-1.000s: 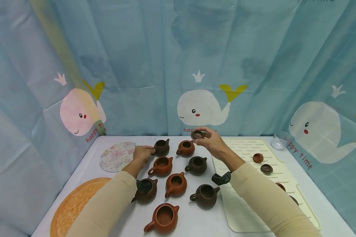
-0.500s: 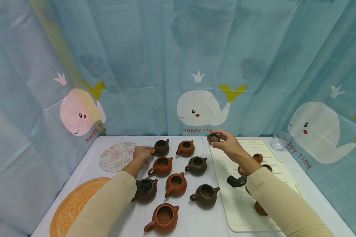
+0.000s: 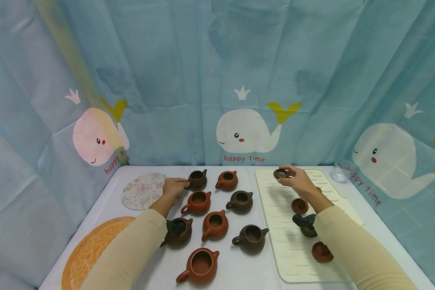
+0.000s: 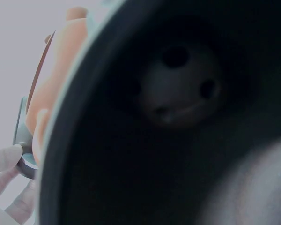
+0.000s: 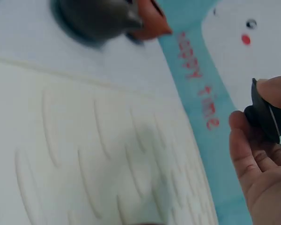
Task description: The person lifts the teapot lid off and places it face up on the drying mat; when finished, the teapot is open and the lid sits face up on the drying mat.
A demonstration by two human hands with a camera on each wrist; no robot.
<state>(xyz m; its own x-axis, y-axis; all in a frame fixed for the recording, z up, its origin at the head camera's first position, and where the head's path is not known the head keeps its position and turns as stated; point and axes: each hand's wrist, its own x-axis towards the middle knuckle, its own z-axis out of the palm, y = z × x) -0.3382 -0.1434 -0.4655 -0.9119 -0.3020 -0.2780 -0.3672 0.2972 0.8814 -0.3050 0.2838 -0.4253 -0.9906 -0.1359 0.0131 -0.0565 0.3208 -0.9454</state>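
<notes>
My left hand (image 3: 175,189) pinches the handle of a dark brown teapot (image 3: 197,181) at the back of the table. In the left wrist view the thumb and fingers meet that handle (image 4: 25,164), beside an orange-brown teapot (image 4: 58,70); another teapot's dark inside (image 4: 178,150) fills most of this view. My right hand (image 3: 300,181) holds a dark teapot lid (image 3: 281,174) above the far end of a cream ridged mat (image 3: 286,257). In the right wrist view the lid (image 5: 267,115) is tilted on edge between thumb and fingers. The teapots in view are lidless.
Several red-brown and dark teapots stand near the middle, including a red one (image 3: 201,266) in front. Lids such as a red-brown one (image 3: 299,206) lie on the mat, some partly behind the right arm. Also here are a glass (image 3: 342,171), a floral mat (image 3: 143,191) and a round woven mat (image 3: 94,249).
My right hand has carried the dark teapot lid rightward, from near the back red-brown teapot to above the cream mat. The left hand has stayed on the dark teapot's handle.
</notes>
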